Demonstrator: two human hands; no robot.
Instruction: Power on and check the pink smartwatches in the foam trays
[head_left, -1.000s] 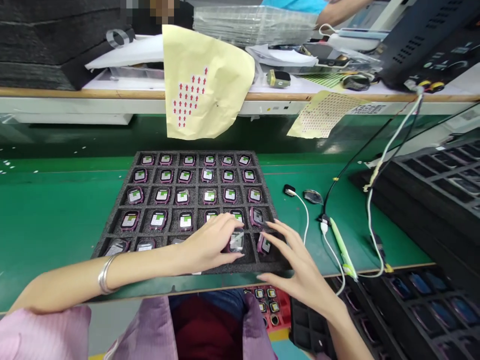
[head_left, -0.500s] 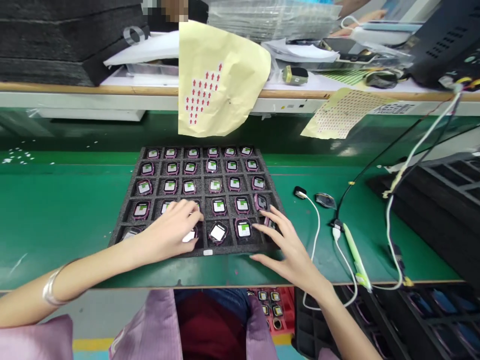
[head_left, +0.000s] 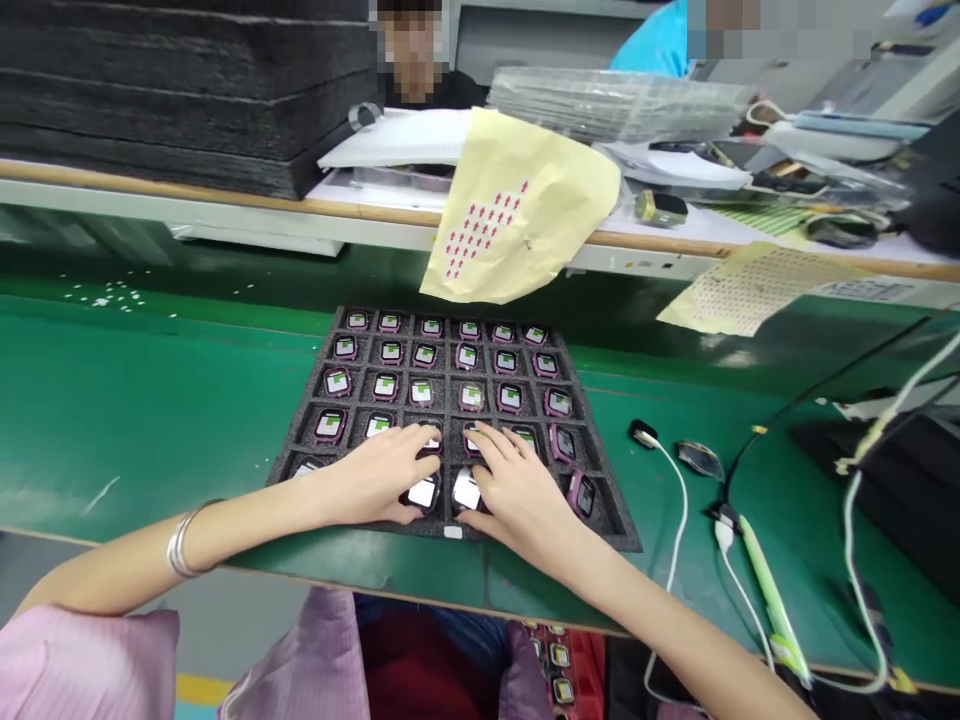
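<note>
A black foam tray (head_left: pixel 448 450) full of square smartwatches with purple frames lies on the green bench. My left hand (head_left: pixel 379 475) rests over its front rows, thumb and fingers apart at the left side of a white-screened watch (head_left: pixel 422 493). Whether the fingertips touch that watch is unclear. Beside it, my right hand (head_left: pixel 517 490) reaches in from the right with spread fingers, near another watch (head_left: pixel 466 488) in the front row. A purple-framed watch with a dark screen (head_left: pixel 582 495) stands tilted in the front right cell. My right hand partly covers the cells beneath it.
Right of the tray lie a small black device on a white cable (head_left: pixel 643 433), a clear-wrapped item (head_left: pixel 700 459) and a green pen (head_left: pixel 772 590). A yellow sticker sheet (head_left: pixel 525 215) hangs from the shelf behind. Black foam trays (head_left: pixel 187 90) are stacked at upper left. A person sits opposite.
My right hand has moved left across the front row, from the tray's right corner to beside my left hand. My left hand stays over the front rows. The view has shifted.
</note>
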